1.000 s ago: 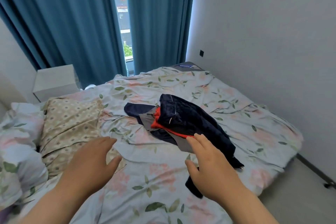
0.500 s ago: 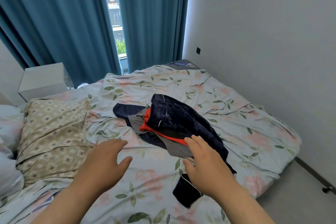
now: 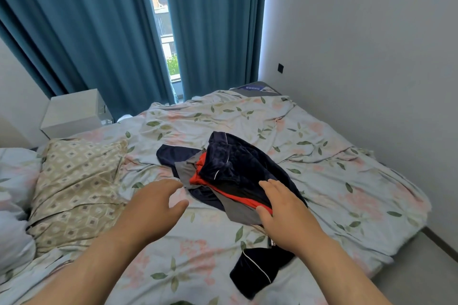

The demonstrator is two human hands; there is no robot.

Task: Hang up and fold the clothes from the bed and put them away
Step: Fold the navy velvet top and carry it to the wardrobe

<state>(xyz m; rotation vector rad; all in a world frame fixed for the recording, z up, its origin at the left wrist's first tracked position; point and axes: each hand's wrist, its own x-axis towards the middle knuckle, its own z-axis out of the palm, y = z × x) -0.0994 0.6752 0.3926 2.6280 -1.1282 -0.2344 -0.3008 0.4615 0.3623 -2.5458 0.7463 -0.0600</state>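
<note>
The bed [image 3: 334,181], under a rumpled floral cover, filled the middle and lower frame, set against a pale wall [image 3: 371,44] at right. A heap of clothes [image 3: 235,163] (navy, red and grey layers) lay at its centre, one dark piece trailing toward the bottom edge. The left hand [image 3: 153,208] hovered just left of the heap, fingers loosely spread, holding nothing. The right hand [image 3: 285,208] reached over the heap's near edge, fingers straight, gripping nothing. A patterned pillow [image 3: 79,181] lay at left, a white nightstand [image 3: 74,111] above it, teal curtains [image 3: 86,32] across the upper left.
</note>
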